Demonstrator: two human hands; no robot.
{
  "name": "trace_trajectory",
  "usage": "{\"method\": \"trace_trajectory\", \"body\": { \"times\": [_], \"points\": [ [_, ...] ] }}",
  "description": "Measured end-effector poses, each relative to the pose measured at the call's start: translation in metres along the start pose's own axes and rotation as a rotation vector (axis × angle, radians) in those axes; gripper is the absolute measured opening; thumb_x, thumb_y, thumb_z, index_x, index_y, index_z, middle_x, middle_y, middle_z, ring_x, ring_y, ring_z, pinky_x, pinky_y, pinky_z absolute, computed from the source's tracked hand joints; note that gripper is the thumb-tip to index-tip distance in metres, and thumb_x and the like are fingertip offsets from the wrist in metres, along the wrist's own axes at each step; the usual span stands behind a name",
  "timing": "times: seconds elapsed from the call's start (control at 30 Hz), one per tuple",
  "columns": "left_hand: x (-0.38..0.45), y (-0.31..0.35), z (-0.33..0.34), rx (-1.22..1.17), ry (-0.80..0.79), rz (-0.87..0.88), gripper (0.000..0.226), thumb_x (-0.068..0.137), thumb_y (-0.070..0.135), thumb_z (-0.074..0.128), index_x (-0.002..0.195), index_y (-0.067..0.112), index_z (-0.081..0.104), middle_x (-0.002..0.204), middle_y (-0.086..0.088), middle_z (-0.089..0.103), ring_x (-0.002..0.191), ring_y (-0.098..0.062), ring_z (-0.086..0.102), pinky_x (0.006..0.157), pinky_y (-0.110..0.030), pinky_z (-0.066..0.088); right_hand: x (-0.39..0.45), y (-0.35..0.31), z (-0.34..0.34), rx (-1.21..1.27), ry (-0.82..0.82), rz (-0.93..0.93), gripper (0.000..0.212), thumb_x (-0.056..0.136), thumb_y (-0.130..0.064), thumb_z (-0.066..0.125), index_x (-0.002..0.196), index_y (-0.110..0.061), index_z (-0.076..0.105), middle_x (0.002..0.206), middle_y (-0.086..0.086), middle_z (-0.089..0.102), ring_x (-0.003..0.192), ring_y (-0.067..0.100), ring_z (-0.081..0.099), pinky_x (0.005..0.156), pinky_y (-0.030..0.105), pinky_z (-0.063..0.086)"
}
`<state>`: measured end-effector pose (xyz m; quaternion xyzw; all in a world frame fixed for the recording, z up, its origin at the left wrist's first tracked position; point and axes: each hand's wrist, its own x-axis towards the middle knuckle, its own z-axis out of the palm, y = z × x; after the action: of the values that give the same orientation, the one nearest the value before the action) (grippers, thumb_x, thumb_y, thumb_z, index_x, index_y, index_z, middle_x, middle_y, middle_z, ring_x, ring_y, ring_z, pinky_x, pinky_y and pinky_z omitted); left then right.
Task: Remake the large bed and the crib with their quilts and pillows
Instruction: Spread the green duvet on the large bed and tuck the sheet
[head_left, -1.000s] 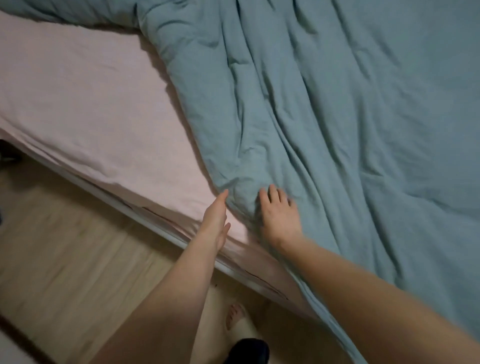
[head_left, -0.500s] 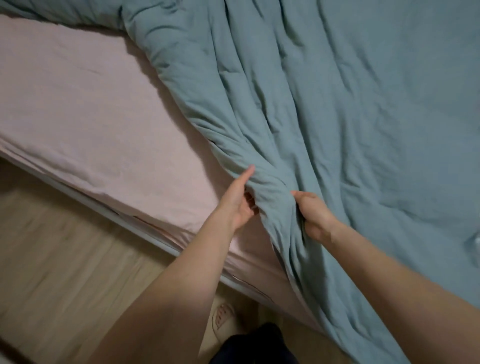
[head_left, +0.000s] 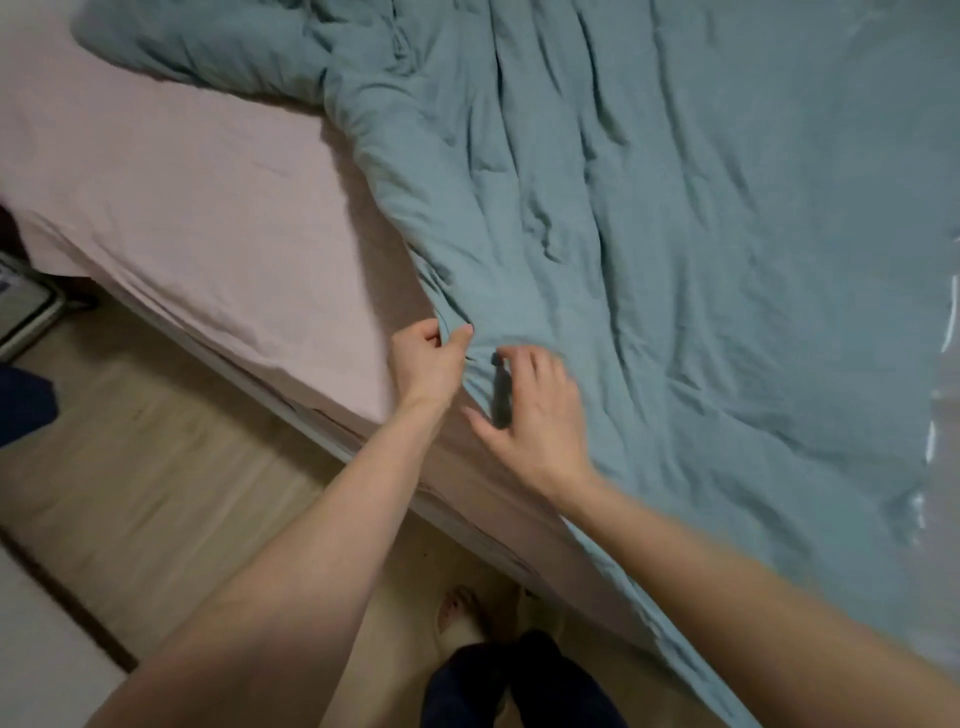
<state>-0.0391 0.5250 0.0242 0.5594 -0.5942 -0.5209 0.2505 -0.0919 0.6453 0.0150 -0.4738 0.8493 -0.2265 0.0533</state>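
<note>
A teal quilt (head_left: 675, 234) lies rumpled over the right part of the large bed, whose pink sheet (head_left: 197, 208) is bare on the left. My left hand (head_left: 428, 361) pinches the quilt's edge fold between thumb and fingers near the bed's side. Just to its right, my right hand (head_left: 535, 415) hovers over the quilt with fingers spread and curled, holding nothing. No pillow or crib is in view.
Along the bed's near side runs the bed frame edge (head_left: 332, 441), with wooden floor (head_left: 156, 493) below it. My feet (head_left: 462, 613) stand close to the frame. A dark object (head_left: 26, 405) and a metal-framed thing (head_left: 26, 306) sit at the far left.
My right hand has let go of the quilt fold and opened above it. My left hand has closed on the quilt's edge. The view has shifted, showing more of the bunched quilt at the top.
</note>
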Motion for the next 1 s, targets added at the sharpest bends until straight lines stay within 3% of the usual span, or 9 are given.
{"method": "trace_trajectory", "body": {
  "times": [0.1,0.27,0.4,0.5,0.57,0.73,0.83,0.93,1.0],
  "points": [
    [-0.019,0.02,-0.013,-0.143,-0.022,-0.071,0.015,0.084,0.006,0.068,0.071,0.011,0.064,0.078,-0.012,0.066,0.072,-0.017,0.059,0.068,-0.039,0.055,-0.001,-0.022,0.007,-0.055,-0.135,0.121,0.073,0.074,-0.033,0.073,0.135,-0.007,0.041,0.131,0.014,0.047,0.118,0.033,0.047,0.091,0.044,0.043],
    [-0.029,0.043,-0.028,-0.414,-0.171,-0.229,0.01,0.09,0.005,0.061,0.084,0.011,0.064,0.076,-0.005,0.066,0.061,-0.009,0.064,0.058,-0.023,0.056,0.034,-0.019,-0.022,0.334,-0.196,0.222,0.022,0.08,-0.008,0.052,0.098,-0.009,0.065,0.098,0.015,0.069,0.095,0.033,0.062,0.074,0.035,0.043],
    [-0.02,0.043,-0.018,-0.606,-0.27,-0.549,0.023,0.094,0.035,0.056,0.089,0.015,0.065,0.086,0.0,0.059,0.084,-0.013,0.057,0.082,-0.028,0.051,0.045,0.01,-0.055,0.644,-0.305,0.335,0.026,0.087,0.003,0.043,0.076,-0.012,0.062,0.062,0.003,0.055,0.052,0.005,0.047,0.047,0.018,0.034],
    [-0.013,0.052,-0.001,-0.578,-0.359,-0.686,0.063,0.09,0.058,0.048,0.13,0.01,0.053,0.13,-0.008,0.05,0.128,-0.025,0.043,0.105,-0.044,0.036,0.043,0.034,-0.069,0.77,-0.298,0.488,0.033,0.089,0.003,0.042,0.065,-0.013,0.058,0.041,-0.011,0.045,0.036,-0.003,0.036,0.038,0.017,0.027],
    [-0.011,0.061,0.01,-0.551,-0.414,-0.714,0.07,0.088,0.061,0.048,0.134,0.008,0.047,0.13,-0.01,0.052,0.124,-0.028,0.047,0.101,-0.046,0.037,0.04,0.041,-0.072,0.752,-0.311,0.475,0.037,0.087,0.005,0.042,0.058,-0.015,0.054,0.04,-0.012,0.042,0.036,-0.002,0.033,0.039,0.018,0.025],
    [-0.002,0.085,0.027,-0.475,-0.434,-0.661,0.031,0.093,0.039,0.057,0.084,0.009,0.058,0.074,-0.005,0.067,0.075,-0.021,0.061,0.065,-0.034,0.05,0.037,0.025,-0.084,0.527,-0.304,0.263,0.016,0.08,0.004,0.05,0.065,0.004,0.056,0.057,0.005,0.04,0.042,0.003,0.033,0.044,0.021,0.025],
    [0.036,0.082,0.019,-0.517,-0.352,-0.645,0.019,0.097,0.019,0.052,0.104,0.003,0.062,0.109,-0.01,0.066,0.102,-0.024,0.063,0.074,-0.039,0.052,0.031,0.002,-0.074,0.296,-0.319,0.186,0.016,0.08,-0.004,0.055,0.064,-0.005,0.055,0.057,0.006,0.043,0.054,0.013,0.043,0.055,0.032,0.036],
    [0.077,0.067,0.011,-0.56,-0.285,-0.601,0.037,0.096,0.004,0.044,0.132,0.003,0.052,0.132,-0.01,0.057,0.115,-0.03,0.059,0.074,-0.044,0.055,0.018,-0.018,-0.045,0.227,-0.142,0.411,0.007,0.082,-0.013,0.055,0.077,-0.015,0.06,0.076,0.005,0.06,0.083,0.026,0.06,0.075,0.034,0.045],
    [0.099,0.052,0.003,-0.57,-0.218,-0.57,0.036,0.093,0.004,0.049,0.129,0.002,0.053,0.124,-0.008,0.061,0.108,-0.031,0.062,0.083,-0.053,0.052,0.01,-0.032,-0.022,0.322,0.113,0.829,0.027,0.081,-0.018,0.06,0.107,-0.018,0.063,0.116,0.007,0.06,0.116,0.027,0.052,0.098,0.036,0.039]
  ]
}}
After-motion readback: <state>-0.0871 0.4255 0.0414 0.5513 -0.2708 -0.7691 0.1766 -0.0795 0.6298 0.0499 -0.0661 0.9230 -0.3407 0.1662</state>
